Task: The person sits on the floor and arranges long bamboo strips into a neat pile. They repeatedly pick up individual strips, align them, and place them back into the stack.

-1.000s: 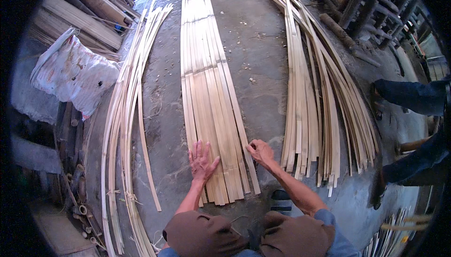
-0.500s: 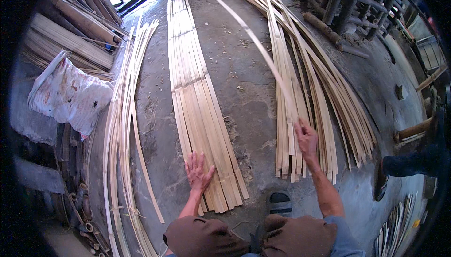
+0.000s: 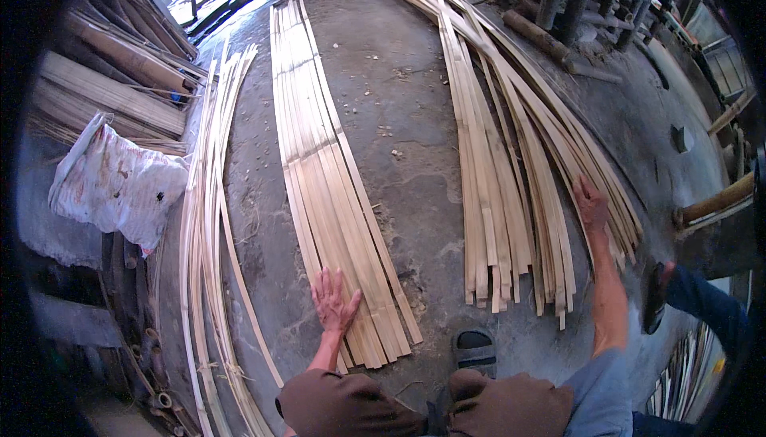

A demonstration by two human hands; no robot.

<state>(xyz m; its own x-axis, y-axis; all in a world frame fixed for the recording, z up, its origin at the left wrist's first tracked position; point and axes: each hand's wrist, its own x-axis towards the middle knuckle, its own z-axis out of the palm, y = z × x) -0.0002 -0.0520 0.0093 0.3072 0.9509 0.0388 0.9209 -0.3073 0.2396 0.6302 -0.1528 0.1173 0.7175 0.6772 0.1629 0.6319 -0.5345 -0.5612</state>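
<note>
My left hand (image 3: pixel 333 301) lies flat, fingers spread, on the near end of a row of pale bamboo strips (image 3: pixel 327 185) set side by side on the floor. Over the right side of a fanned pile of bamboo strips (image 3: pixel 487 181), my right hand (image 3: pixel 591 204) has its fingers closed at a bamboo strip (image 3: pixel 561 154). Where this strip runs among the others is hard to tell. The fan's strips cross each other at their far end.
To the left lies a loosely tied bundle of thin strips (image 3: pixel 209 237), beside a stained white sack (image 3: pixel 120 181). Wooden frames (image 3: pixel 586 6) stand far right. Another person's leg (image 3: pixel 706 301) shows at the right edge. A dark sandal (image 3: pixel 475 349) is near my knees.
My right hand has moved right, from the fan's middle to its right side. The long strip it held arched up no longer hangs over the gap. My left hand stays flat.
</note>
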